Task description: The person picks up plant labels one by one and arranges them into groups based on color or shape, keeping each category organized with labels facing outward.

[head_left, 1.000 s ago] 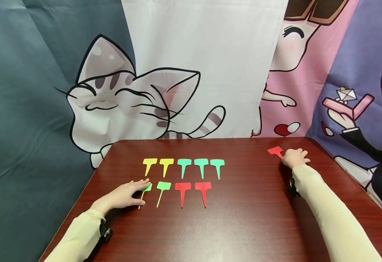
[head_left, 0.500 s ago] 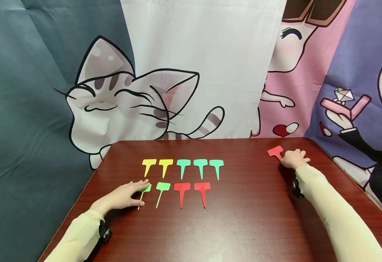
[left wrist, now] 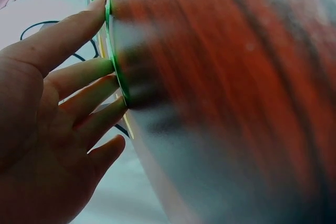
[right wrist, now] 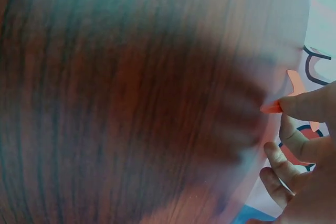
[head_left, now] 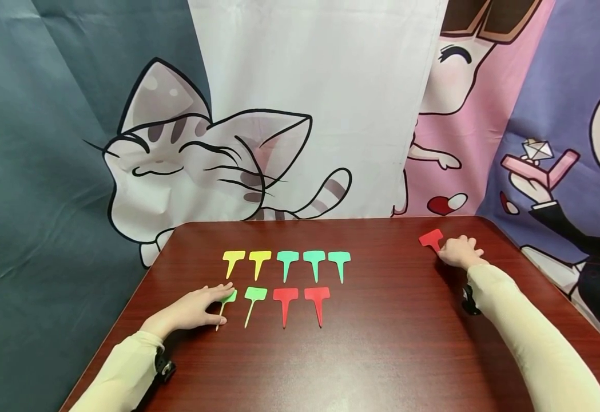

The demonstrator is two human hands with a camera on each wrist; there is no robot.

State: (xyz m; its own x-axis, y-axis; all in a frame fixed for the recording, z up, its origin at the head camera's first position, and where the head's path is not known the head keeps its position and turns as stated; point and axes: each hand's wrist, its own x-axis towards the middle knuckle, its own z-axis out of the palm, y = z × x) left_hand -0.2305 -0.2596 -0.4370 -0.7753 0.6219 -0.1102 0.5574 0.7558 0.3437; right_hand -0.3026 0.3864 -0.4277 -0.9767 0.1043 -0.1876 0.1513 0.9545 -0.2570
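Note:
My left hand (head_left: 191,309) lies at the left of the lower row, fingers nearly straight. Its fingertips touch a green T-shaped plant label (head_left: 230,297), partly covering the head; the left wrist view shows this green label (left wrist: 116,61) edge-on at the thumb and fingertips. Beside it lies a second green label (head_left: 255,294), then two red labels (head_left: 285,294). At the far right, my right hand (head_left: 460,252) pinches the stem of another red plant label (head_left: 430,238), its head pointing up-left. In the right wrist view, thumb and forefinger hold this red label's stem (right wrist: 272,107).
An upper row holds two yellow labels (head_left: 260,256) and three teal labels (head_left: 314,256). The dark red-brown table (head_left: 377,343) ends at a back edge close beyond my right hand. A cartoon-printed cloth (head_left: 361,74) hangs behind it.
The right wrist has swung slightly to the right, while the hand and its red label have turned a little and hardly shifted. My left hand and the laid-out labels stay put.

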